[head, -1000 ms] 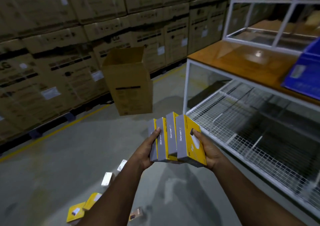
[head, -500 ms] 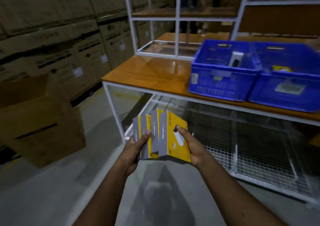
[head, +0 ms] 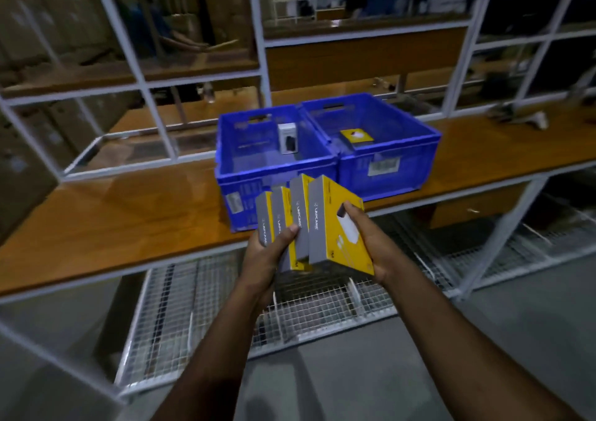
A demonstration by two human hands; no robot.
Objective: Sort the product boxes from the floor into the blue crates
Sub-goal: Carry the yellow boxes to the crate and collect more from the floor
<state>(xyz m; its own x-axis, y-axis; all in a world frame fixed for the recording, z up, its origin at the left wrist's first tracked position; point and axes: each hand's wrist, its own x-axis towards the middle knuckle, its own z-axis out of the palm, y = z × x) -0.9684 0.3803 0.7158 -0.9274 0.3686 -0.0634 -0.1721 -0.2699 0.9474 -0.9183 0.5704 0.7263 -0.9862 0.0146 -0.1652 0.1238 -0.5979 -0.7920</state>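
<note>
Several yellow-and-grey product boxes [head: 335, 224] stand upright side by side, pressed between both hands. My left hand [head: 266, 254] grips their left end, and my right hand [head: 372, 243] clasps the yellow face on the right. Just beyond them two blue crates sit side by side on the wooden shelf [head: 122, 214]. The left blue crate [head: 254, 175] holds one white box [head: 287, 137]. Inside the right blue crate [head: 403, 150] lies one yellow box [head: 356, 137]. The held boxes hang in front of the left crate's near wall.
A white metal rack frame [head: 258, 50] rises behind and around the crates. A wire mesh shelf [head: 200, 307] runs below the wooden shelf. A pale tool [head: 532, 119] lies at the shelf's far right. Grey floor [head: 371, 372] lies beneath my arms.
The view has swung right from the cardboard cartons and floor to face the rack. The crates now stand straight ahead and closer. Both hands keep the same hold on the boxes.
</note>
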